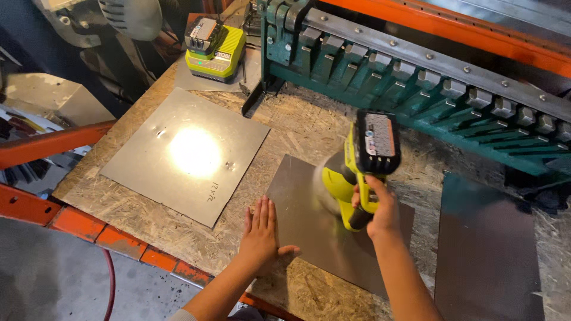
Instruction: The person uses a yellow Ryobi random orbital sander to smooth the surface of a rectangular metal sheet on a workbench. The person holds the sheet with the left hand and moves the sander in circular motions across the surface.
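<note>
My right hand [377,209] grips the handle of a yellow-green cordless power tool [355,169] with a black battery pack on top. Its blurred front end rests on a dull grey metal sheet [309,223] lying on the chipboard bench. My left hand [260,233] lies flat, fingers together, on the sheet's near left corner, pressing it down.
A shinier metal sheet [187,151] with a bright glare lies to the left. A yellow-green battery charger [214,47] stands at the back. A green metal bending brake [416,83] runs along the rear right. A dark sheet [488,249] lies at right. Orange rack beams [41,145] edge the bench.
</note>
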